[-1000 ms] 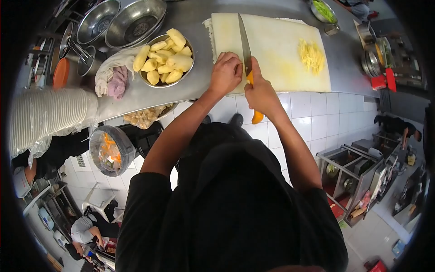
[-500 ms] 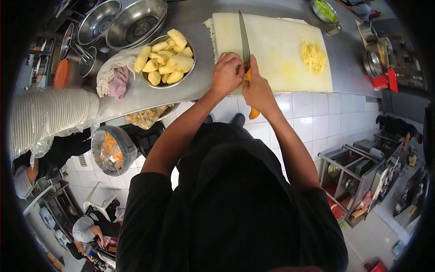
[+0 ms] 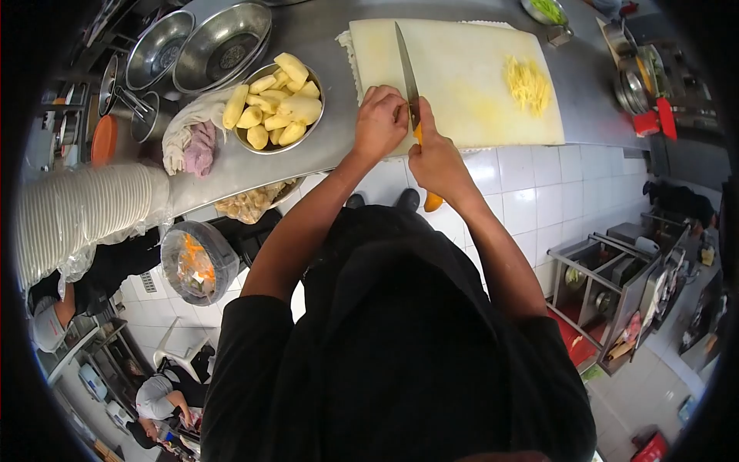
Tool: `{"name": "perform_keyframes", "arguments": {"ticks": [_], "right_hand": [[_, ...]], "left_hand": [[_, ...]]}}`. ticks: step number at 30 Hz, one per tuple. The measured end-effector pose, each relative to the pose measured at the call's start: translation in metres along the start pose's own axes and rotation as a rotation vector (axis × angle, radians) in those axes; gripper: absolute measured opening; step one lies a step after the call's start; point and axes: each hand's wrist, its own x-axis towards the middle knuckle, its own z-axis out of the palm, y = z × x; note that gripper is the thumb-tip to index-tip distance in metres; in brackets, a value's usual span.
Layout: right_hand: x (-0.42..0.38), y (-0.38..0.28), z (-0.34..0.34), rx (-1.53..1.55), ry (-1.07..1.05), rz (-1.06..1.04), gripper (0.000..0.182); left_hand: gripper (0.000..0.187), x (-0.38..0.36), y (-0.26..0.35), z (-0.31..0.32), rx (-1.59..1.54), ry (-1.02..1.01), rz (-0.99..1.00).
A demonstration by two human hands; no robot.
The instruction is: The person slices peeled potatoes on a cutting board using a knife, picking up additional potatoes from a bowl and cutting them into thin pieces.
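My right hand (image 3: 436, 158) grips the orange handle of a long knife (image 3: 406, 71), whose blade lies across the white cutting board (image 3: 469, 54). My left hand (image 3: 379, 123) is curled on the board's near edge, right beside the blade; whatever it holds down is hidden under its fingers. A small heap of yellow potato strips (image 3: 527, 86) lies on the board's right side. Left of the board, a steel bowl (image 3: 254, 142) holds several peeled potatoes (image 3: 277, 108).
Two empty steel bowls (image 3: 223, 42) stand behind the potato bowl, with a crumpled cloth (image 3: 191, 138) beside it. A stack of white plates (image 3: 85, 208) is at the left. A bin (image 3: 196, 262) stands on the tiled floor. Other people work at the lower left.
The knife has moved slightly back and forth beside my left hand, and the view has shifted a little. Both hands stay at the board's near edge.
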Motion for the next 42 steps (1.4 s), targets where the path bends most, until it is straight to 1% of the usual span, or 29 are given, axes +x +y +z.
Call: {"name": "perform_keyframes", "arguments": {"ticks": [2,5,8,11,14,16,25,30,35,38,42], "right_hand": [[0.002,0.002,0.003,0.012,0.013,-0.015,0.078],[0.013,0.017,0.019,-0.033,0.114,-0.108,0.078],[0.033,0.022,0.012,0.057,0.034,-0.052,0.079],[0.019,-0.008,-0.018,0.143,-0.079,0.087,0.079],[0.011,0.006,-0.008,0.036,-0.036,0.013,0.079],[0.009,0.009,-0.003,0.025,-0.02,0.0,0.079],[0.004,-0.002,-0.011,0.078,-0.087,0.089,0.078],[0.004,0.011,-0.016,0.014,-0.035,0.012,0.078],[0.002,0.002,-0.019,-0.043,-0.035,0.041,0.078],[0.001,-0.009,-0.015,0.03,-0.088,0.081,0.079],[0.0,-0.01,-0.008,-0.045,-0.018,0.026,0.079]], "left_hand": [[0.004,0.001,0.0,0.0,-0.001,-0.01,-0.004],[0.005,-0.001,-0.001,-0.002,-0.002,-0.034,-0.01],[0.005,-0.001,-0.002,-0.002,-0.001,-0.048,-0.008],[0.005,0.001,-0.004,-0.001,-0.011,-0.028,0.012],[0.006,-0.002,-0.006,0.001,-0.029,-0.01,0.03],[0.007,-0.001,-0.006,0.001,-0.029,0.002,0.029],[0.006,0.0,-0.004,-0.001,-0.008,0.013,0.009],[0.003,0.001,0.001,-0.003,-0.001,-0.014,0.009],[0.004,0.0,0.0,-0.001,-0.014,0.041,-0.022],[0.005,0.0,-0.002,-0.002,-0.016,0.064,-0.046],[0.005,-0.001,-0.003,0.0,-0.038,0.083,-0.034]]}}
